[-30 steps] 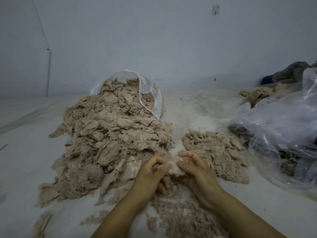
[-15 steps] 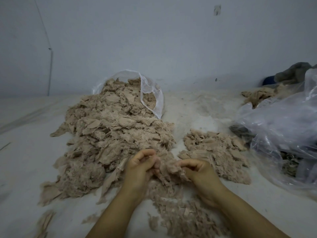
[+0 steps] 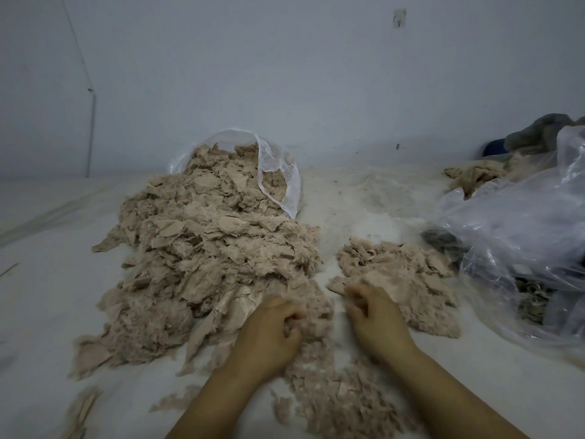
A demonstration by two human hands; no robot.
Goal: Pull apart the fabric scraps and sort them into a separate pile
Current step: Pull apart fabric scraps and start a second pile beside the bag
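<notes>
On the far left of the table [image 3: 41, 312] we see stray scraps, then the big pile [image 3: 202, 267] of beige fabric scraps, spilling toward us from a clear bag [image 3: 278, 172] lying on its side at the back. Its long axis runs from that bag down to our hands, so the raw stock lies ahead and to the left of both of them.

Our left hand [image 3: 269, 334] sits at the pile's near right corner. Its grip is curled round a fluffy clump [image 3: 313, 315], thumb and fingers pinching it, and the clump is touching the pile's edge. A shiny flat strip [image 3: 234, 312] lies just left of that hand.

A narrow bare gap parts the two hands. Our right hand [image 3: 376, 315] rests at the near left edge of the sorted pile [image 3: 408, 283], fingers curled; they are blurred, and we cannot tell whether they pinch a scrap or nothing.

We judge that the coming move turns on this: the clump is in the left hand, the sorted pile lies to its right, just beyond the right hand. So the right hand is the nearer one to carry pieces over, while the left is nearer for the next pull. More loose scraps [image 3: 335, 403] lie between our forearms.

Far right, well apart, a larger crumpled plastic bag [image 3: 522, 229] holds darker stuff.
</notes>
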